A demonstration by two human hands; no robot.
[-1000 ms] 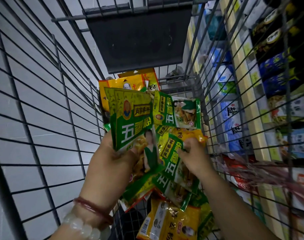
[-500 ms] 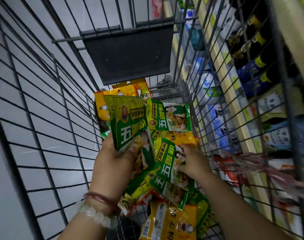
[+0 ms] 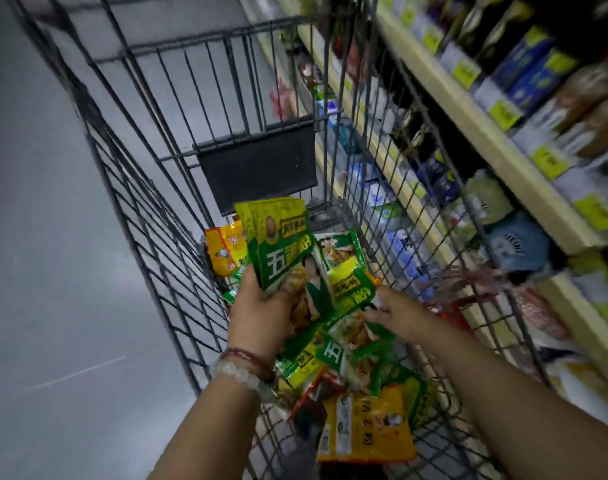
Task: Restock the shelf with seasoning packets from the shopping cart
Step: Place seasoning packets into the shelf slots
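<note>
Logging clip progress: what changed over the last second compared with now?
The view swung up toward the shelf, so more of it shows. The left hand keeps its grip on the stack of green packets. The right hand, earlier pinching a green packet, now rests with looser fingers on the pile of packets; whether it let go is blurred. The cart and yellow packet stayed.

Aisle floor and the jewellery on one wrist

On the left we see a smooth grey floor (image 3: 53, 271) running from near to far, marked by a thin pale scratch (image 3: 77, 374), and near us a white beaded bracelet (image 3: 238, 374) lies just beside a dark red cord bracelet (image 3: 250, 356).
</note>
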